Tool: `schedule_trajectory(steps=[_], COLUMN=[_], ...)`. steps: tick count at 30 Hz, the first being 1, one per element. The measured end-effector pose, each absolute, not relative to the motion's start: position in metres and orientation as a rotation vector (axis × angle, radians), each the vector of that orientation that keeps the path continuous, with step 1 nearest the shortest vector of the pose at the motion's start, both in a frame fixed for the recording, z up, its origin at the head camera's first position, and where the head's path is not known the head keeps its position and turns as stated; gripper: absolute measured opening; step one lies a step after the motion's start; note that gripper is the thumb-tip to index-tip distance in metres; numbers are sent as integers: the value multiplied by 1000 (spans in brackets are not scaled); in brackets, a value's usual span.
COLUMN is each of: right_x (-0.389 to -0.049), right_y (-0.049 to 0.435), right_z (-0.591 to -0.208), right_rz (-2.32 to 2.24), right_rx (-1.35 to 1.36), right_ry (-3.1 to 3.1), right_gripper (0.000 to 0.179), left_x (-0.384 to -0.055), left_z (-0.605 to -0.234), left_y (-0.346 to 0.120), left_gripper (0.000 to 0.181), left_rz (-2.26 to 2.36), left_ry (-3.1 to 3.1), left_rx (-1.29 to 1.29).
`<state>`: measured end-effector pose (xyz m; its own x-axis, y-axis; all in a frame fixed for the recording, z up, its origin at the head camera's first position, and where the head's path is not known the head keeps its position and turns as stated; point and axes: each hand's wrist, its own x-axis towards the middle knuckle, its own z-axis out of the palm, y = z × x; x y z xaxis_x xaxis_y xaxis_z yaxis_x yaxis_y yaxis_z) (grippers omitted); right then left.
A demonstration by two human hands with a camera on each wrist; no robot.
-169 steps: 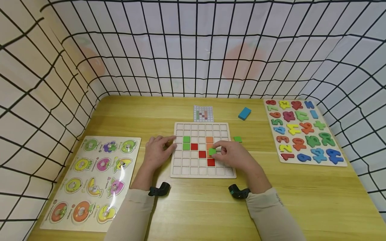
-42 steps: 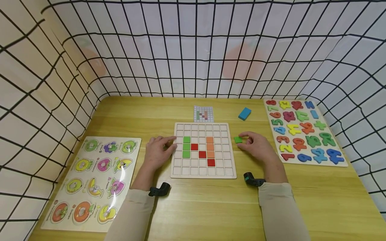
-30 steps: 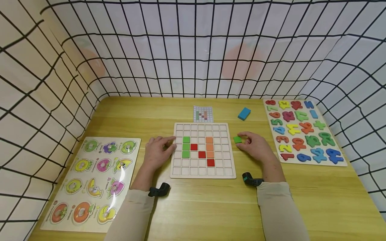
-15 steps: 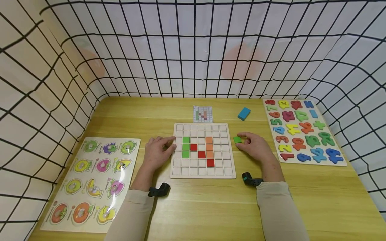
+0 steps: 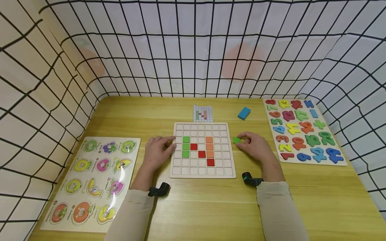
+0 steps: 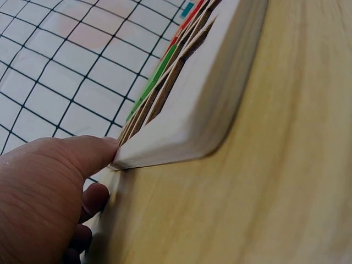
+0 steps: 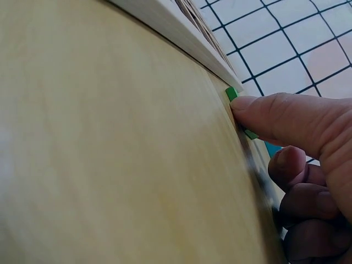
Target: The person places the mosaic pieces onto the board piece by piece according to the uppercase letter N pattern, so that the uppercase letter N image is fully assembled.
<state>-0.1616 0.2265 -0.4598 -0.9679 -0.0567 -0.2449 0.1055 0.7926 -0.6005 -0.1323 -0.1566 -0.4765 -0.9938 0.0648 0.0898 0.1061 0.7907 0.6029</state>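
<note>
A wooden grid board [image 5: 190, 170] lies mid-table, bearing a column of green tiles [image 5: 186, 147], a column of orange tiles [image 5: 209, 147] and a diagonal of red tiles [image 5: 201, 154]. My left hand [image 5: 157, 152] touches the board's left edge with thumb and index fingertip; in the left wrist view its thumb [image 6: 93, 154] is at the board's side. Just off the board's right edge, my right hand [image 5: 256, 147] pinches a loose green tile [image 5: 236, 140] between thumb and index finger. The right wrist view has the thumb against that tile [image 7: 231, 93], covering its middle.
A small pattern card [image 5: 203, 114] sits behind the board, and a blue block [image 5: 244, 113] behind it to the right. A fruit puzzle [image 5: 122, 190] lies at left, a number puzzle [image 5: 271, 134] at right. Black wire mesh [image 5: 193, 60] surrounds the table's back and sides.
My right hand, earlier over the board with a green tile, is now right of the board at another one. A third green tile has joined the left column. My left hand has stayed put.
</note>
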Motion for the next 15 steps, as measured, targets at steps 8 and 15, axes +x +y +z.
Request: schedule_trajectory(steps=[8, 15], right_x=[-162, -162], right_y=[227, 227], right_z=[-460, -458], right_rz=[-950, -959], right_rx=[25, 44], right_ry=[2740, 2732], right_gripper=[39, 40], left_x=[-132, -133], left_z=[-476, -477], left_y=[-156, -157], left_gripper=[37, 37], left_rz=[-989, -986], left_ry=[-2914, -2907], left_rx=[-126, -136])
